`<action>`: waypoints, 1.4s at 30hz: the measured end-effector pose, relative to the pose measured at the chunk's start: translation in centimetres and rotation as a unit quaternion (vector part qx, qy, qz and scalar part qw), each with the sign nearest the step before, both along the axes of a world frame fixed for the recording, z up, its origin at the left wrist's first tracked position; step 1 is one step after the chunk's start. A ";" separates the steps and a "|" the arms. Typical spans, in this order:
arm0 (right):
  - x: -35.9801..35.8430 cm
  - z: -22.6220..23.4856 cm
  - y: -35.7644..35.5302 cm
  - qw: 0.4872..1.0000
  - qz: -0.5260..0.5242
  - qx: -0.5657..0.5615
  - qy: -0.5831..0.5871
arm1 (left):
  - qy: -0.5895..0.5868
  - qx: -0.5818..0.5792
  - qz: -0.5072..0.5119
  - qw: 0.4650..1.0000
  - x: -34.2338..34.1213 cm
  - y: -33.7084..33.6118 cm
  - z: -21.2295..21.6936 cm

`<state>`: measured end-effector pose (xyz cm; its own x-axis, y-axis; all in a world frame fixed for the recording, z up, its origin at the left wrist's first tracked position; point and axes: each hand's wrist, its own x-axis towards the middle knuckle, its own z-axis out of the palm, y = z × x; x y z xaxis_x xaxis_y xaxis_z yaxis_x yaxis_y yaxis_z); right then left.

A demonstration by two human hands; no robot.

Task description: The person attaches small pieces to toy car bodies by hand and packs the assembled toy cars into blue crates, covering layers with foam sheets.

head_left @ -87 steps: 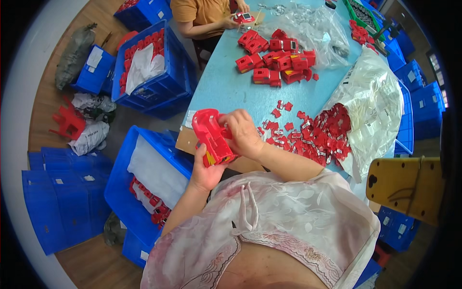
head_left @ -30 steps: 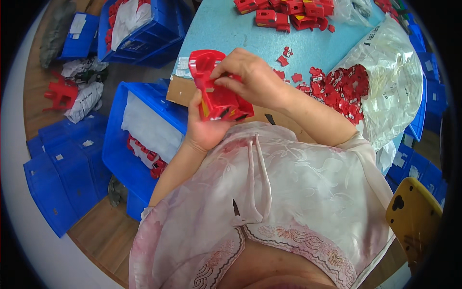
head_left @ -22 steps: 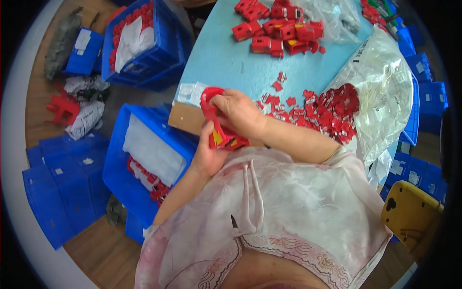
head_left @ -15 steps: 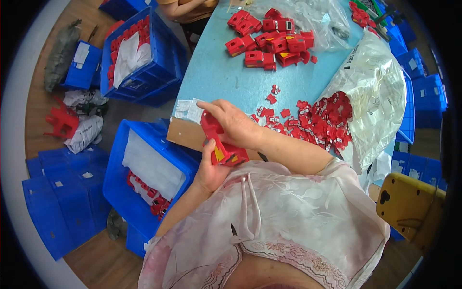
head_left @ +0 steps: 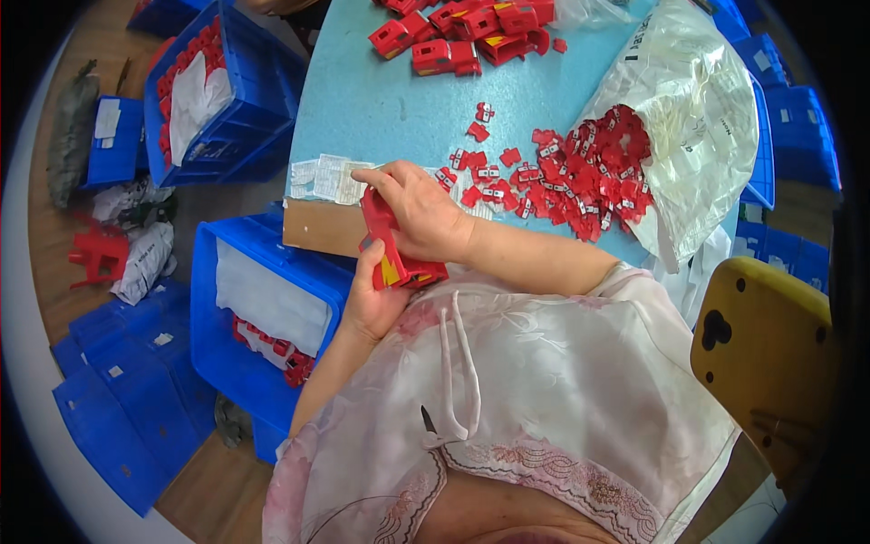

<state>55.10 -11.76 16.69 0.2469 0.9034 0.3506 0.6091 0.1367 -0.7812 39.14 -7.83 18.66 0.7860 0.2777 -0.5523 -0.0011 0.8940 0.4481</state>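
A red plastic toy part (head_left: 391,250) with a yellow patch sits between both hands at the near edge of the light blue table (head_left: 390,100). My left hand (head_left: 372,299) cups it from below. My right hand (head_left: 419,213) grips it from above, fingers spread over its top. Just right of my right hand lies a heap of small red pieces (head_left: 566,177), spilling from a clear plastic bag (head_left: 693,127).
Larger red toy parts (head_left: 467,27) are piled at the table's far side. A blue crate (head_left: 258,308) with white wrapping and red parts stands left of my knees, another blue crate (head_left: 213,91) farther off. Stacked blue lids (head_left: 118,399) lie on the floor. A yellow chair (head_left: 766,335) is at right.
The red part has come down from in front of me to the table's near edge, still in both hands. My right hand has shifted its grip over the top.
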 end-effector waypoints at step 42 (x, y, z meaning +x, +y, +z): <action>17.8 -15.1 -2.6 0.961 -0.211 -0.054 -0.172 | 0.196 0.820 -0.228 0.487 37.8 22.1 -6.7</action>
<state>72.85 -14.31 1.55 0.4849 0.7848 0.3860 0.8173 -0.2495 -0.5194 76.91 14.32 11.92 0.8956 0.4446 -0.0144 0.4037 -0.7988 0.4461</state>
